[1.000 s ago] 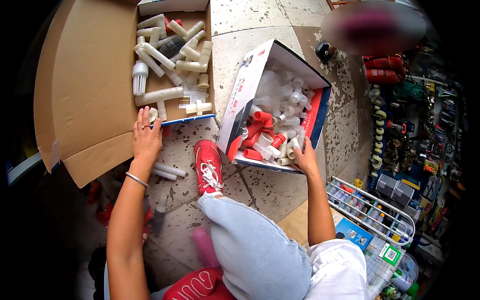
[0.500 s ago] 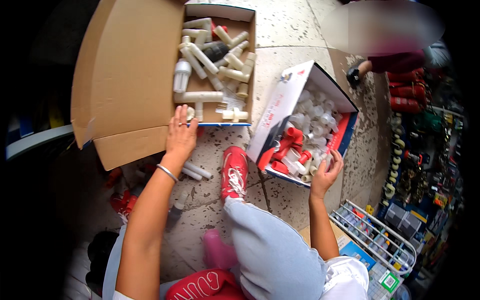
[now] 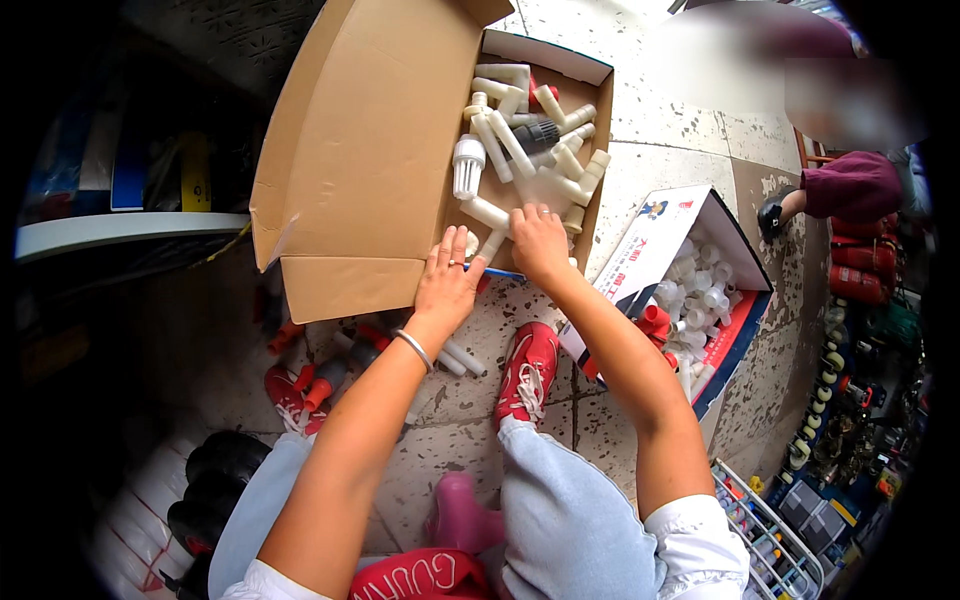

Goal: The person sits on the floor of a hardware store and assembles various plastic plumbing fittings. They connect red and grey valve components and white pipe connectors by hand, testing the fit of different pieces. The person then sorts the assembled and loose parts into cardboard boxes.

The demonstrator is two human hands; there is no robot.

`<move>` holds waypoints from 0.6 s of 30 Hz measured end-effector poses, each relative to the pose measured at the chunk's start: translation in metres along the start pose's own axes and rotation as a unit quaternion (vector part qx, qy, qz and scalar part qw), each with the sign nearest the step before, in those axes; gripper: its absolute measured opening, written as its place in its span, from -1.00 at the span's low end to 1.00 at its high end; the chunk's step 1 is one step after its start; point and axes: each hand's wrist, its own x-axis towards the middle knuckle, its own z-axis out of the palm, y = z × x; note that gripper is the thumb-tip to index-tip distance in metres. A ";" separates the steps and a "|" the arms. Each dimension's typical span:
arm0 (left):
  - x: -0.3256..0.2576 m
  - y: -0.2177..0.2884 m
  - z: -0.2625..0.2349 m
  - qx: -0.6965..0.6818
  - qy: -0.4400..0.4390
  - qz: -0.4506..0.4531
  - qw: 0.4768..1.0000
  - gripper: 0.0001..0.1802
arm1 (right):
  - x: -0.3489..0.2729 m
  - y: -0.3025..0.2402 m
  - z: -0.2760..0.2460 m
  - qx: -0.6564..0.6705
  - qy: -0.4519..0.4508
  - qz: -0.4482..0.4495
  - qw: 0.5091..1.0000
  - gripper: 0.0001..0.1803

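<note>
An open cardboard box [image 3: 365, 130] holds several cream plastic pipe fittings, among them a T-shaped fitting [image 3: 485, 213], a white ribbed fitting [image 3: 468, 167] and a black fitting [image 3: 532, 140]. My left hand [image 3: 447, 290] is open, its fingers stretched over the box's near edge beside a small white fitting [image 3: 472, 243]. My right hand [image 3: 540, 243] reaches into the box with curled fingers, their tips hidden, next to the T-shaped fitting. A pale smear shows just beyond its fingers; what they hold cannot be made out.
To the right stands a tilted white-and-blue box [image 3: 632, 245] of clear and red fittings. Grey pipe pieces [image 3: 463, 357] and red-ended fittings [image 3: 325, 382] lie on the floor near my red shoes [image 3: 528, 372]. Another person [image 3: 850, 190] is at the upper right. A white wire rack [image 3: 770, 535] stands lower right.
My right hand has left the right-hand box and moved left into the cardboard box. The left hand stays at that box's near edge. The whole view has shifted, moving both boxes rightward in it.
</note>
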 end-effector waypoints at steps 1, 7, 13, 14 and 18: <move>-0.002 -0.003 0.000 0.001 -0.004 -0.002 1.000 -0.75 | 0.001 0.001 -0.004 0.034 0.026 0.030 0.999 -0.68; -0.002 -0.004 0.000 0.033 -0.045 -0.024 0.998 -0.70 | 0.018 0.042 -0.055 0.127 0.114 0.187 0.967 -0.56; -0.001 0.000 -0.002 0.016 -0.046 -0.013 0.999 -0.68 | 0.016 0.067 -0.043 0.037 0.127 0.114 0.985 -0.54; -0.001 -0.002 -0.002 0.020 -0.051 -0.017 0.998 -0.68 | 0.015 0.064 -0.044 0.033 0.102 0.119 0.987 -0.56; -0.002 -0.004 -0.006 0.029 -0.068 -0.027 0.997 -0.67 | 0.009 0.056 -0.059 0.073 0.078 0.108 0.988 -0.64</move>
